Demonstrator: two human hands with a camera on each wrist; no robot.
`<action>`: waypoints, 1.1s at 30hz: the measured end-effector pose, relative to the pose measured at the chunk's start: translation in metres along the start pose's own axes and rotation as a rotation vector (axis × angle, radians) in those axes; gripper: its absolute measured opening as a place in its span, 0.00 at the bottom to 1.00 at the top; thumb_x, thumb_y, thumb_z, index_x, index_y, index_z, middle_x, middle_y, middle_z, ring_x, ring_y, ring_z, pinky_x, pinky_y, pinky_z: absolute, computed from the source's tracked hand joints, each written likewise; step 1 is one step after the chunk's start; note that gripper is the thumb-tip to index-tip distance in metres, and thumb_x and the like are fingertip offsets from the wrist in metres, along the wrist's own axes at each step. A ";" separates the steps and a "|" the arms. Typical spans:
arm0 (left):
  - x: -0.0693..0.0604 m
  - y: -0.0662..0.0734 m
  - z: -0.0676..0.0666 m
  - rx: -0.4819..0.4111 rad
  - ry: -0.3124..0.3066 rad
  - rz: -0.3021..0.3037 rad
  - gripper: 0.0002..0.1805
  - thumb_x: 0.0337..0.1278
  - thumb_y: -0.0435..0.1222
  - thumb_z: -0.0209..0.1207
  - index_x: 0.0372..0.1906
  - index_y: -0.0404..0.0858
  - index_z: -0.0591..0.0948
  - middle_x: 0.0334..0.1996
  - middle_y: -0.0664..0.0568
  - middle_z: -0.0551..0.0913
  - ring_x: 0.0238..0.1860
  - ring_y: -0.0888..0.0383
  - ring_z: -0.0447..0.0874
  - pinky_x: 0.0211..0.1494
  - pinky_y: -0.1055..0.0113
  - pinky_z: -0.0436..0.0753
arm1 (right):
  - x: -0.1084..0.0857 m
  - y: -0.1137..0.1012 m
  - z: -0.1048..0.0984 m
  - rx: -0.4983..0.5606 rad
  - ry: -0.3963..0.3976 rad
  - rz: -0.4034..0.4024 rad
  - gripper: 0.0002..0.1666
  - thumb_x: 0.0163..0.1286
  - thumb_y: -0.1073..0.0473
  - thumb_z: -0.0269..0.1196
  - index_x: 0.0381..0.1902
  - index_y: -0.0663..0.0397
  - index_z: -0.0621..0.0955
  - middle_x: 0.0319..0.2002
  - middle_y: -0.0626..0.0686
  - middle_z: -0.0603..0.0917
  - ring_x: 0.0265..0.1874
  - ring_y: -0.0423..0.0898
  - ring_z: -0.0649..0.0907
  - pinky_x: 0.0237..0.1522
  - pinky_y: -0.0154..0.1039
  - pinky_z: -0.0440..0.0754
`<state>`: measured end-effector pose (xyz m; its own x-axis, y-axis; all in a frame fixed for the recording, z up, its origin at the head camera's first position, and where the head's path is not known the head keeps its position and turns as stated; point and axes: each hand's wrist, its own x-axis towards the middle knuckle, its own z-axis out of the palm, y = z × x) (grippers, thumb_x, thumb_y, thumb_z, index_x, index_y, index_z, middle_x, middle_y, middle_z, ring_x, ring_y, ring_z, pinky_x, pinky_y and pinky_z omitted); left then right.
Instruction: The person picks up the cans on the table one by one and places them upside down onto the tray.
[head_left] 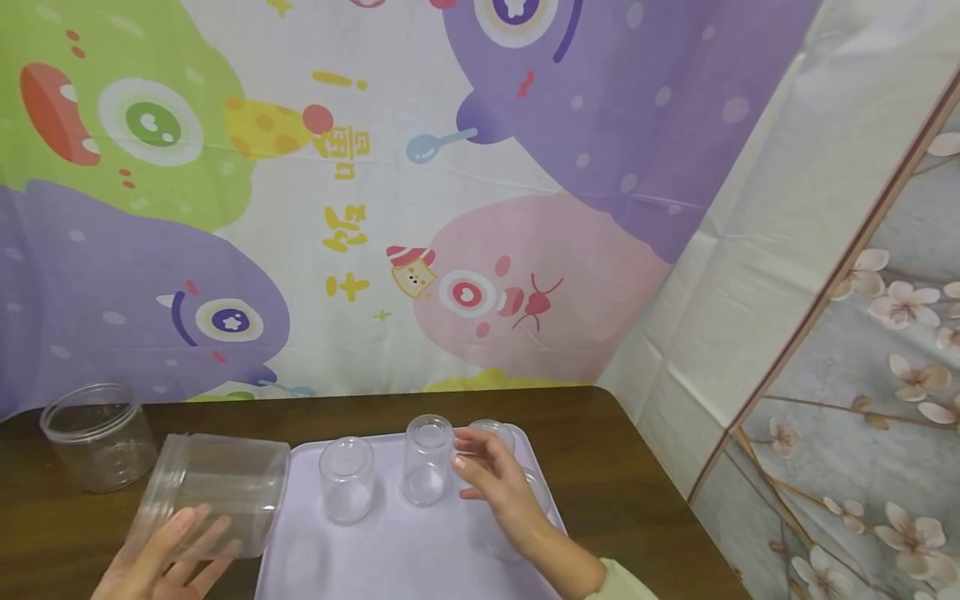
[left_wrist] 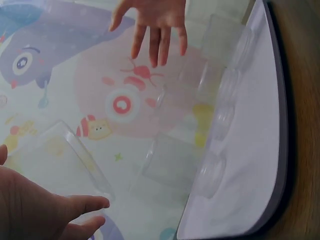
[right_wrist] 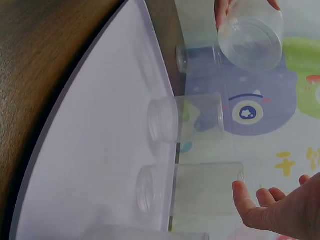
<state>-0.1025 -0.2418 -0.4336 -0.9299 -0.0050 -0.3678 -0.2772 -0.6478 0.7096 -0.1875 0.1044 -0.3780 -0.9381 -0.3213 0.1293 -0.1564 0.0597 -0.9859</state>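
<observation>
My left hand (head_left: pixel 161 558) grips a large clear plastic jar (head_left: pixel 225 475), which is tilted on its side above the table, left of the lilac tray (head_left: pixel 375 571). Several smaller clear jars stand upside down on that tray. One is at the left (head_left: pixel 347 482), and a taller jar (head_left: pixel 427 460) is near the back edge. Just right of this taller jar, my right hand (head_left: pixel 495 483) hovers with relaxed, spread fingers and holds nothing. It partly hides two more jars at the tray's right side. In the right wrist view, the fingertips (right_wrist: pixel 241 192) come close to the taller jar's base.
Another large clear jar (head_left: pixel 101 442), open end up, stands on the dark wooden table (head_left: pixel 600 467) at the far left. Behind the table hangs a cartoon-printed cloth (head_left: pixel 360 333). A flower-patterned panel (head_left: pixel 862 433) rises on the right.
</observation>
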 end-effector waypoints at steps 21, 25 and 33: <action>0.005 -0.022 0.054 -0.127 0.021 -0.029 0.49 0.64 0.51 0.51 0.60 0.76 0.19 0.75 0.56 0.39 0.40 0.68 0.82 0.58 0.67 0.79 | -0.001 0.002 0.011 0.032 -0.044 -0.006 0.27 0.67 0.55 0.54 0.62 0.60 0.67 0.60 0.67 0.69 0.55 0.48 0.74 0.46 0.41 0.79; 0.006 -0.029 0.057 -0.137 0.021 0.000 0.49 0.64 0.50 0.51 0.61 0.77 0.21 0.73 0.54 0.50 0.42 0.67 0.82 0.58 0.66 0.79 | -0.001 0.002 0.014 0.054 -0.043 -0.005 0.28 0.67 0.56 0.54 0.62 0.61 0.67 0.60 0.68 0.69 0.55 0.48 0.74 0.47 0.42 0.79; 0.006 -0.035 0.071 -0.173 0.071 0.009 0.50 0.61 0.49 0.54 0.65 0.73 0.25 0.70 0.52 0.51 0.42 0.65 0.82 0.56 0.64 0.80 | 0.000 0.003 0.023 0.087 -0.062 -0.018 0.28 0.67 0.55 0.54 0.62 0.61 0.67 0.60 0.66 0.70 0.54 0.45 0.74 0.47 0.41 0.80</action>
<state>-0.1153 -0.1646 -0.4180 -0.9110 -0.0607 -0.4078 -0.2178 -0.7690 0.6010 -0.1811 0.0824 -0.3834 -0.9140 -0.3797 0.1430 -0.1432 -0.0280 -0.9893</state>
